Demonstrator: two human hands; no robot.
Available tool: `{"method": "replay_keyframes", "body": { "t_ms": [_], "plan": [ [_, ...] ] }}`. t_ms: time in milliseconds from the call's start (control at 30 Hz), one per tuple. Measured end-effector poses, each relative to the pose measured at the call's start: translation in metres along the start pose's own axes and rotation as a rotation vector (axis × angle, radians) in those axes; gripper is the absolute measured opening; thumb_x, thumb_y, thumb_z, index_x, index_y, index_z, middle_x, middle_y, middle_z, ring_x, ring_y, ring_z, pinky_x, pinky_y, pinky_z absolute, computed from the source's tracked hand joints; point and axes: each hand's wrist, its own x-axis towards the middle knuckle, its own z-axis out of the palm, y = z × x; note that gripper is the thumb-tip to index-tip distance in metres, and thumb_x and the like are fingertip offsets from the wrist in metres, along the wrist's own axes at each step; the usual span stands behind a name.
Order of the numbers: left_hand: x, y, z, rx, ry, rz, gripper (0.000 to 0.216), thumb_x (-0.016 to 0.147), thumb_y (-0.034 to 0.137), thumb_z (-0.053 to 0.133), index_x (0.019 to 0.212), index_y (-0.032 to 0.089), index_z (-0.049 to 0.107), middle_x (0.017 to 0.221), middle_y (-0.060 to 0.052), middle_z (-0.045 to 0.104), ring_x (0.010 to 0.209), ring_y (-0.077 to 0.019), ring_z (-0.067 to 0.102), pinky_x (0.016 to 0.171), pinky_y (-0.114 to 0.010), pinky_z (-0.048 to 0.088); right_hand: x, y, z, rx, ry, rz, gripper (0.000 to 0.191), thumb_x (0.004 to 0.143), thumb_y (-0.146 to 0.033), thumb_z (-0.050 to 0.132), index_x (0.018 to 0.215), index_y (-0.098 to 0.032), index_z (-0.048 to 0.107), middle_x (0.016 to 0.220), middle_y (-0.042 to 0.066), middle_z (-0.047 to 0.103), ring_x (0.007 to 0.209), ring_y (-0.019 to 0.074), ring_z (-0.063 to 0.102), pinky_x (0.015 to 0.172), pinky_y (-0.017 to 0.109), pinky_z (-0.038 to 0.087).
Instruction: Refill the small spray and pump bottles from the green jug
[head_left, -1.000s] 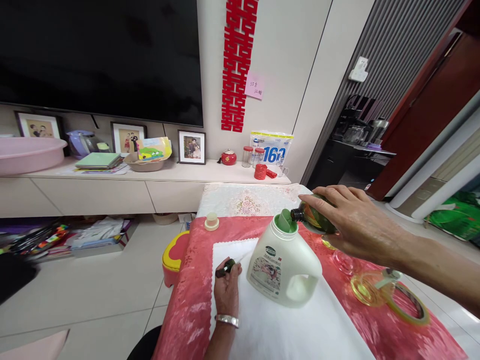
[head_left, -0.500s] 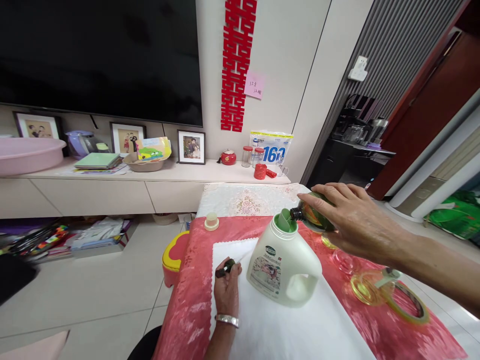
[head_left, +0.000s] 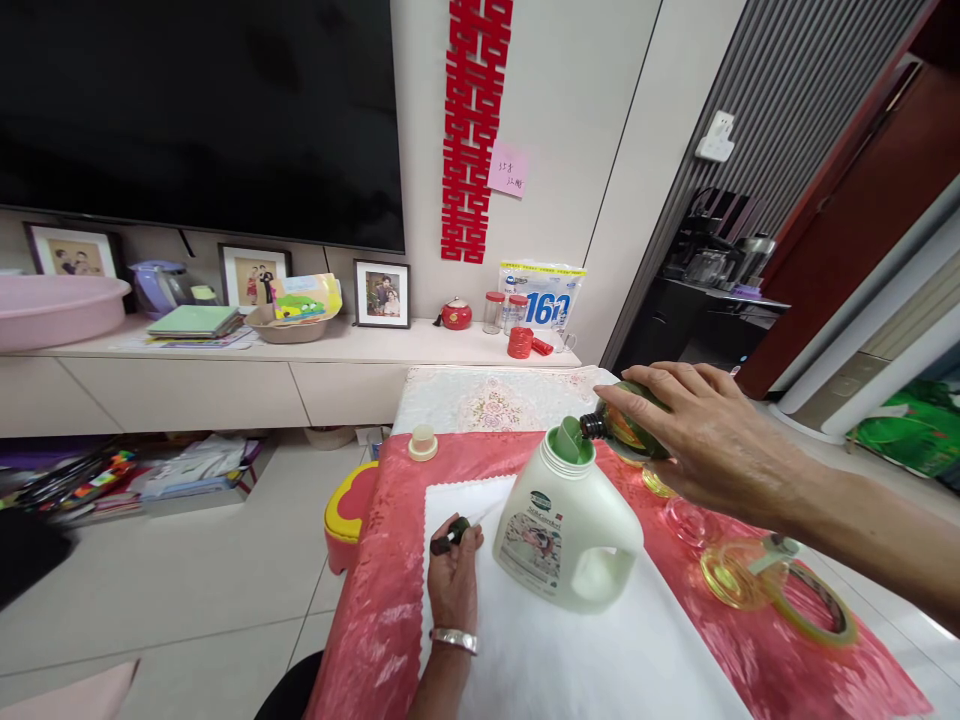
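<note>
Right hand (head_left: pixel 712 440) raised, left hand (head_left: pixel 455 585) low

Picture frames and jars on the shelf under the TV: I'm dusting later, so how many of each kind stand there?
Picture frames: 3
Clear jars with red lids: 2
Red lidded pot: 1
Total: 6

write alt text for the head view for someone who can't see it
The right hand tips a small dark green bottle, neck at the open green spout of a white jug. The left hand rests on a white cloth, holding a small dark cap.
</note>
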Motion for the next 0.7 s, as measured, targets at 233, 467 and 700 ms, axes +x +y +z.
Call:
{"method": "replay_keyframes", "body": {
  "t_ms": [233, 467, 700],
  "plan": [
    [-0.0005, 0.002, 0.0017, -0.004, 0.002, -0.004, 0.064, 0.058, 0.046, 0.086, 0.107, 0.014, 0.061, 0.077, -0.006, 0.075, 0.074, -0.0196, 0.074, 0.076, -0.034, 0.059, 0.001, 0.0006, 0.0002, -0.051, 0.033, -0.007, 0.08, 0.065, -0.008, 0.062, 0.14, -0.031, 0.044, 0.136, 0.009, 0.05, 0.118, 0.0286, 0.047, 0.092, 0.042, 0.035],
    [0.0011, -0.0031, -0.0004, -0.003, -0.005, 0.014, 0.059, 0.062, 0.043, 0.085, 0.108, 0.015, 0.062, 0.08, -0.005, 0.076, 0.075, -0.0197, 0.074, 0.076, -0.034, 0.06, 0.0025, 0.0013, -0.0012, -0.095, 0.061, -0.024, 0.077, 0.067, -0.007, 0.062, 0.139, -0.03, 0.045, 0.134, 0.01, 0.051, 0.117, 0.0283, 0.048, 0.091, 0.041, 0.036],
    [0.0022, -0.0051, -0.0019, 0.005, -0.005, 0.019, 0.06, 0.062, 0.044, 0.085, 0.109, 0.015, 0.061, 0.082, -0.006, 0.075, 0.075, -0.0205, 0.074, 0.077, -0.036, 0.06, 0.003, 0.0026, 0.0015, -0.119, 0.062, -0.027, 0.074, 0.071, -0.01, 0.065, 0.139, -0.03, 0.045, 0.137, 0.011, 0.05, 0.12, 0.0293, 0.047, 0.094, 0.043, 0.035]
  ]
}}
